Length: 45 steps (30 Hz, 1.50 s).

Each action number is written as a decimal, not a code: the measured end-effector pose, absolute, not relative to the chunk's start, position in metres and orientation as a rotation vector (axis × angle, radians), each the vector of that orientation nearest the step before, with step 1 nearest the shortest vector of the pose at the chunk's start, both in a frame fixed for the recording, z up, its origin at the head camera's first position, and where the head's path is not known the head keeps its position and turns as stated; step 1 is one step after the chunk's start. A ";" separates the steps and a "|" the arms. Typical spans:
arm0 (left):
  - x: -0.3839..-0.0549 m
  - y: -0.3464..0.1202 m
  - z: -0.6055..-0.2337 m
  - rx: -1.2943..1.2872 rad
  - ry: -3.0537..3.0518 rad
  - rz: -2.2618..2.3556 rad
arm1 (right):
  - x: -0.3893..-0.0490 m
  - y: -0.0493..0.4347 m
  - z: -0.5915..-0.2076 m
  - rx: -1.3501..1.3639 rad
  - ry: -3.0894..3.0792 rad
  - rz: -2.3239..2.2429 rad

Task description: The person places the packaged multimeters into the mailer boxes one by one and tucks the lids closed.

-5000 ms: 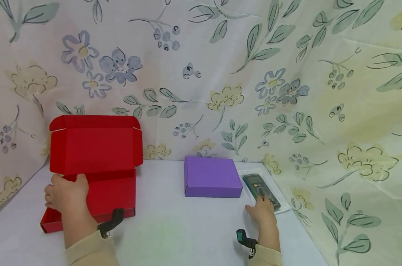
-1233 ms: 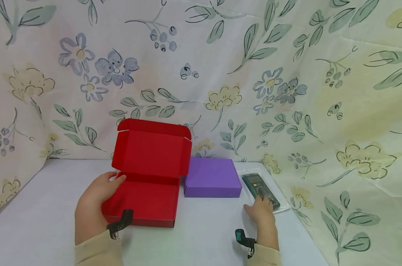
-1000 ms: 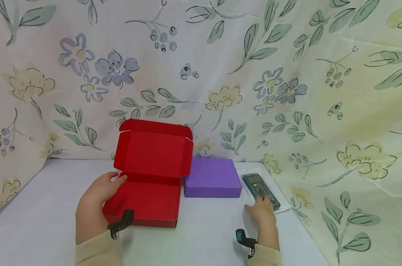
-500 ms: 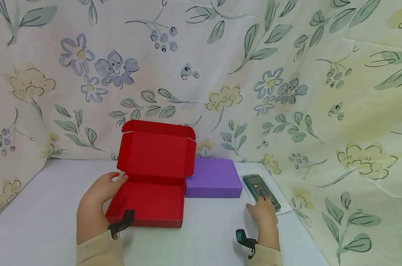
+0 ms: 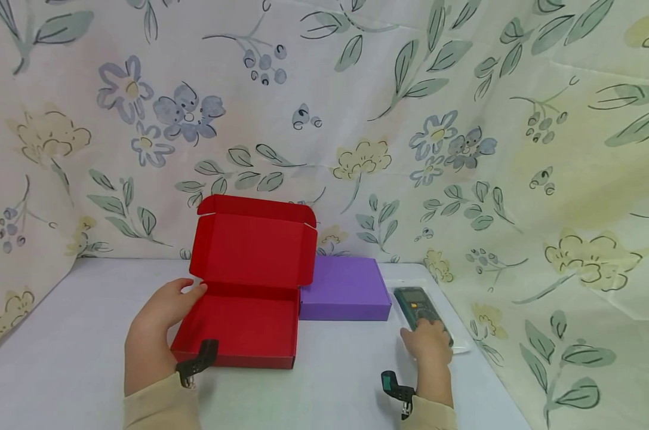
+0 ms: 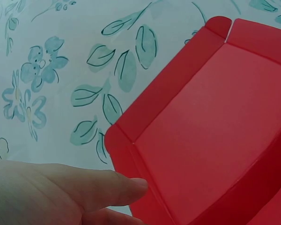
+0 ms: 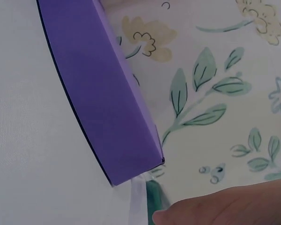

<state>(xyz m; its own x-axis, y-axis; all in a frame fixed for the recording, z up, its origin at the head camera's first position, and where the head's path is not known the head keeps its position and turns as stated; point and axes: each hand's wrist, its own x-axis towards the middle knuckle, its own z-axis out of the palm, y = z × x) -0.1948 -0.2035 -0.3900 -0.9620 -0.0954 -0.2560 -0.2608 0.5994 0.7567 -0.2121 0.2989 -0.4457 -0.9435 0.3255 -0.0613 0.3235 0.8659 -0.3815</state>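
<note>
We list one red box [image 5: 243, 325], lid raised, standing on the white counter [image 5: 340, 376]; its left side is pinched in the grip of the left hand [image 5: 165, 310], thumb at the inner edge. Item: one purple box [image 5: 348, 283], closed, just beside the red one; whether they touch we cannot tell. Item: one dark green multimeter [image 5: 417, 303], over a white tray [image 5: 461, 346] to the right, its lower end held in the grip of the right hand [image 5: 428, 341]. Behind, we record a floral cloth [image 5: 303, 83].
</note>
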 end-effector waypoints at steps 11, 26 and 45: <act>-0.194 -0.203 -0.390 -0.304 2.634 1.303 | -0.216 0.299 -0.456 -0.614 -2.768 0.772; -0.196 -0.203 -0.391 -0.307 2.645 1.299 | -0.221 0.310 -0.479 -0.646 -2.680 0.823; -0.196 -0.203 -0.392 -0.317 2.646 1.301 | -0.218 0.308 -0.468 -0.792 -2.743 0.810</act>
